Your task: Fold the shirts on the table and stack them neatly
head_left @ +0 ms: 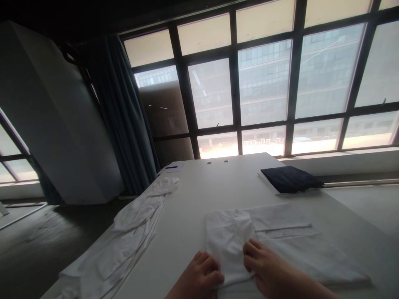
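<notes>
L hand (204,270) & R hand (264,261) near ea. other, fingers (252,246) bent.

On the counter (187,226), a shirt (232,236) lies at the near right, folded cloth (291,179) behind it by the right edge; a garment pile (134,222) runs along the left edge, a pen (171,167) on paper (178,169) beyond; windows (263,85) stand behind, a curtain (127,112) at their left

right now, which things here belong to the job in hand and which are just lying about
In the job:
- white cloth, at both hands
- table beneath it

Apparently lying about:
- white clothes along the left edge, though these may belong too
- dark folded cloth
- pen
</notes>
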Demonstrator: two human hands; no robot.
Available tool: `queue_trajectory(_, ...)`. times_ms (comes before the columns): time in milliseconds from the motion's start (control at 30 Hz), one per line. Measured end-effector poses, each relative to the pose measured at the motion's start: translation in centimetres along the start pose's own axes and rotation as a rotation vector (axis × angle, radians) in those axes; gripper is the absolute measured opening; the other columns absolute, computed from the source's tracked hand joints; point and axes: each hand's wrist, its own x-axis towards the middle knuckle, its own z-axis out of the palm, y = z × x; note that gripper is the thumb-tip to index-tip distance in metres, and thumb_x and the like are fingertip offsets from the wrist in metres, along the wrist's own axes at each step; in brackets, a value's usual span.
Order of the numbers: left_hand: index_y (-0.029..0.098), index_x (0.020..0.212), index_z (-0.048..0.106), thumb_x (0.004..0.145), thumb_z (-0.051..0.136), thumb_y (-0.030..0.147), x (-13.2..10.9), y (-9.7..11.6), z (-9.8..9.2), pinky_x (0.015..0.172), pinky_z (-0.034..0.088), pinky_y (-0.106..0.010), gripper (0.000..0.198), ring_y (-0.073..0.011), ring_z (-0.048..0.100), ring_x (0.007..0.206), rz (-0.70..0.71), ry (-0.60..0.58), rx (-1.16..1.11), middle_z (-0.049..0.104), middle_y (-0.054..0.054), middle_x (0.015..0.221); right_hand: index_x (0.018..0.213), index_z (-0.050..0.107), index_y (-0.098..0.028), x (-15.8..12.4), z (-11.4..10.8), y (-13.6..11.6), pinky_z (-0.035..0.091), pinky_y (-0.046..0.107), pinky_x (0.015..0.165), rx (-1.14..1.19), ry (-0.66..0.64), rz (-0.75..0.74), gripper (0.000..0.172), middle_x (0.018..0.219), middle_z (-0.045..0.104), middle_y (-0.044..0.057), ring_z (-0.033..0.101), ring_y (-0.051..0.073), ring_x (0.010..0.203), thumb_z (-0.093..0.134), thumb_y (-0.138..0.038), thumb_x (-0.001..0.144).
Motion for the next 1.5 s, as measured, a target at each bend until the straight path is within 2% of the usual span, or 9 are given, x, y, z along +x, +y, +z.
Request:
queue_trajectory(233, 0.025, 0.093, 0.060, 0.082, 0.071, 0.025, 0.3, 0.1, 0.5, 0.072, 0.038, -0.027, 0.015, -0.0174, 0.048, 0.080, 0.026, -0.012, -0.014, 0.057, 0.000, 0.086, 0.105, 0.059, -0.021, -0.9, -1.0, -0.2, 0.044, 0.035, 0.096, 0.079, -0.001, 0.106, 0.042, 0.119, 0.054, 0.009, 0.054, 0.024, 0.108, 0.057, -0.011, 0.065)
queue_trajectory(467, 0.024, 0.091, 0.060, 0.077, 0.075, 0.029, 0.6, 0.5, 0.8, 0.073, 0.039, -0.030, 0.021, -0.0185, 0.050, 0.080, -0.050, -0.020, 0.038, 0.059, 0.000, 0.085, 0.121, 0.054, -0.019, -0.3, -0.3, -0.8, 0.044, 0.036, 0.096, 0.202, 0.049, 0.405, 0.040, 0.113, 0.064, 0.011, 0.061, 0.025, 0.105, 0.055, -0.024, 0.081)
queue_trajectory(767, 0.022, 0.081, 0.057, 0.089, 0.062, 0.027, 0.9, 0.6, 1.8, 0.067, 0.037, -0.029, 0.011, -0.0158, 0.051, 0.071, 0.008, 0.003, 0.112, 0.059, 0.000, 0.079, 0.112, 0.061, -0.028, -0.5, -0.1, -0.3, 0.045, 0.026, 0.080, 0.340, 0.021, 0.417, 0.050, 0.093, 0.065, -0.001, 0.062, 0.017, 0.087, 0.053, -0.011, 0.066)
queue_trajectory(933, 0.021, 0.073, 0.054, 0.093, 0.060, 0.028, 0.8, 0.4, 2.2, 0.064, 0.038, -0.026, 0.021, -0.0137, 0.049, 0.067, 0.047, 0.007, 0.172, 0.057, 0.001, 0.075, 0.107, 0.060, -0.025, -0.1, 1.4, 0.1, 0.041, 0.024, 0.055, 0.460, 0.047, 0.489, 0.036, 0.081, 0.066, -0.002, 0.057, 0.013, 0.054, 0.045, -0.012, 0.077)
queue_trajectory(1033, 0.021, 0.073, 0.054, 0.092, 0.062, 0.030, 0.9, 0.3, 2.2, 0.064, 0.039, -0.026, 0.023, -0.0135, 0.049, 0.067, 0.061, -0.009, 0.192, 0.056, 0.002, 0.073, 0.097, 0.059, -0.023, 0.3, 1.5, 0.2, 0.043, 0.024, 0.060, 0.432, 0.138, 0.389, 0.026, 0.072, 0.063, -0.002, 0.059, 0.014, 0.058, 0.042, -0.012, 0.081)
queue_trajectory(1133, 0.021, 0.073, 0.054, 0.091, 0.064, 0.031, 1.0, 0.1, 2.3, 0.066, 0.040, -0.026, 0.023, -0.0135, 0.050, 0.067, 0.067, -0.023, 0.205, 0.056, 0.002, 0.073, 0.085, 0.059, -0.022, 0.5, 1.0, 0.1, 0.046, 0.025, 0.074, 0.354, 0.223, 0.225, 0.020, 0.086, 0.066, 0.001, 0.062, 0.015, 0.078, 0.045, -0.010, 0.079)
queue_trajectory(1333, 0.021, 0.072, 0.053, 0.088, 0.064, 0.027, 0.8, 0.1, 2.4, 0.062, 0.040, -0.025, 0.020, -0.0127, 0.052, 0.061, 0.049, -0.035, 0.162, 0.057, 0.003, 0.067, 0.074, 0.061, -0.021, 0.4, 0.8, -0.5, 0.045, 0.023, 0.078, 0.300, 0.107, 0.165, 0.025, 0.089, 0.065, 0.001, 0.061, 0.015, 0.085, 0.047, -0.001, 0.069)
queue_trajectory(1400, 0.021, 0.083, 0.058, 0.088, 0.062, 0.028, 0.8, 0.2, 2.4, 0.064, 0.043, -0.026, 0.009, -0.0136, 0.057, 0.063, 0.010, -0.029, 0.094, 0.062, 0.002, 0.070, 0.077, 0.064, -0.021, 0.3, 0.7, -0.7, 0.045, 0.025, 0.082, 0.252, 0.085, 0.150, 0.029, 0.090, 0.066, 0.002, 0.061, 0.016, 0.091, 0.047, 0.000, 0.065)
queue_trajectory(1500, 0.021, 0.098, 0.062, 0.088, 0.062, 0.033, 0.8, 0.2, 2.8, 0.069, 0.046, -0.027, 0.015, -0.0152, 0.062, 0.067, -0.024, -0.001, 0.026, 0.066, 0.002, 0.074, 0.086, 0.068, -0.021, 0.1, 0.3, -0.8, 0.046, 0.028, 0.087, 0.233, 0.050, 0.144, 0.035, 0.096, 0.068, 0.004, 0.061, 0.019, 0.099, 0.050, -0.002, 0.064)
